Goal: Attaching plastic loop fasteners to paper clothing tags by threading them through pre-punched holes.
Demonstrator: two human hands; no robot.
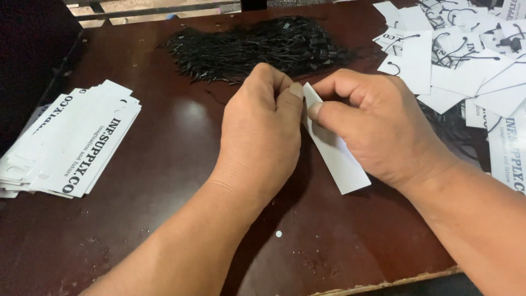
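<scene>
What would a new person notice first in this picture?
At the centre, the left hand and the right hand pinch one white card tag over the dark brown table. Behind them lies a heap of black strings, and a stack of printed tags sits at the left.

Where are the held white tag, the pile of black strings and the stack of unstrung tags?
white tag (pixel 342 164), head view, its bare lower half.
pile of black strings (pixel 263 46), head view, middle of the heap.
stack of tags (pixel 76 145), head view, top card's face.
</scene>
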